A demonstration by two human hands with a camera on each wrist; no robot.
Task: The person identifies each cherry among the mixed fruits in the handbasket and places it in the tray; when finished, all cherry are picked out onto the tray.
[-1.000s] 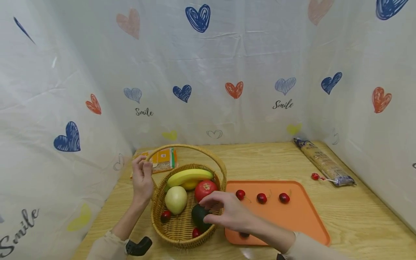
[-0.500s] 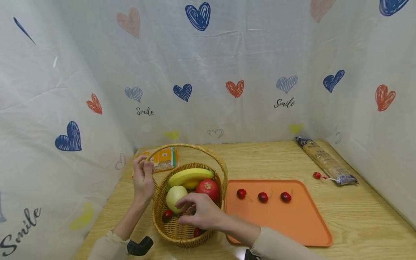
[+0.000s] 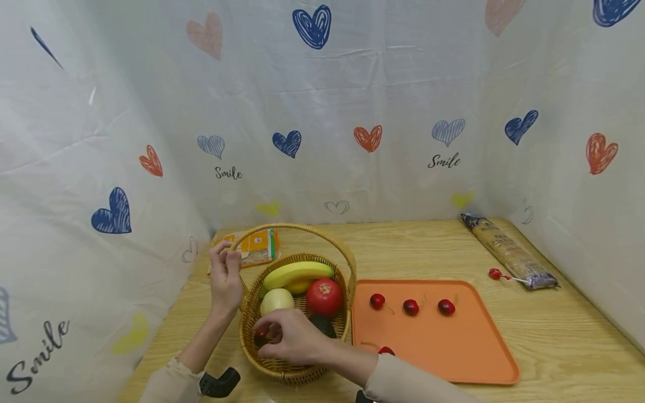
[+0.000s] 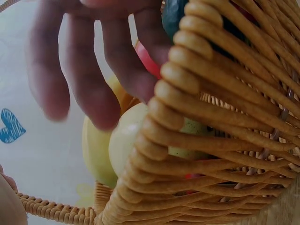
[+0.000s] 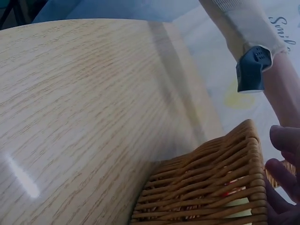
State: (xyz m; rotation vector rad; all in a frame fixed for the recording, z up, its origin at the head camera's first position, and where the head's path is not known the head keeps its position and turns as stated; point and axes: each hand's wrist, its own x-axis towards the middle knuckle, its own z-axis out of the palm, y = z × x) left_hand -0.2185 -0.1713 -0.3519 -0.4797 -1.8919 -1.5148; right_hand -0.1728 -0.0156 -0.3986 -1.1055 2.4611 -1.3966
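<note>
My left hand (image 3: pixel 225 280) grips the left side of the wicker basket's handle (image 3: pixel 302 226). My right hand (image 3: pixel 294 338) is over the near part of the basket (image 3: pixel 284 376), its curved fingers and thumb apart around a red cherry (image 3: pixel 260 337) at the left inner wall. In the left wrist view its fingers (image 4: pixel 84 79) hang spread near the rim, holding nothing. Also inside the basket are bananas (image 3: pixel 297 272), a round pale green fruit (image 3: pixel 277 301), a red pomegranate (image 3: pixel 325 298) and a dark green avocado (image 3: pixel 322 326), partly hidden by my right hand.
To the basket's right lies an orange tray (image 3: pixel 428 341) with several cherries (image 3: pixel 410 307); one cherry (image 3: pixel 386 351) is partly behind my right forearm. An orange packet (image 3: pixel 259 246) lies behind the basket. At the right are a long wrapped package (image 3: pixel 504 249) and a red lollipop (image 3: pixel 495 273).
My right hand has moved left, from over the avocado to the cherry at the left inner wall. A tray cherry shows again beside the forearm. My left hand keeps its grip on the handle.
</note>
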